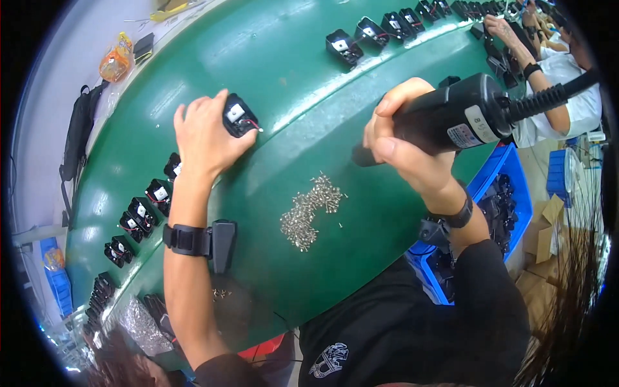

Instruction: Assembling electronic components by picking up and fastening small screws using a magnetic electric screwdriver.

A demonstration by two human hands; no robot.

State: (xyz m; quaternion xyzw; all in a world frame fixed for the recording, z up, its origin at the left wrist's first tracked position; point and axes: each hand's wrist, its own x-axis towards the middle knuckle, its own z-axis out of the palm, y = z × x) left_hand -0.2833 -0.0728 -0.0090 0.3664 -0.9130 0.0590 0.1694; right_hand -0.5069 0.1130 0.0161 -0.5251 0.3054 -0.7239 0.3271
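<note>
My left hand (pixel 207 134) grips a small black plastic housing (pixel 235 111) on the green table, thumb on its near edge and fingers along its left side. Inside the housing are a white piece and a thin red wire. My right hand (pixel 412 145) is wrapped round a thick black electric screwdriver (pixel 431 119), whose cable runs off to the right. The tool's dark front end points left and down, apart from the housing; its tip cannot be made out. Between my forearms lies a loose pile of small silvery screws (pixel 299 226).
Similar black housings (pixel 157 192) line the table's left side, and another row (pixel 343 46) runs along the far side. A blue crate (pixel 523 203) of black parts stands at right. Beyond it, a co-worker's hand (pixel 501 28) reaches over the table. A clear plastic bag (pixel 143 326) lies near left.
</note>
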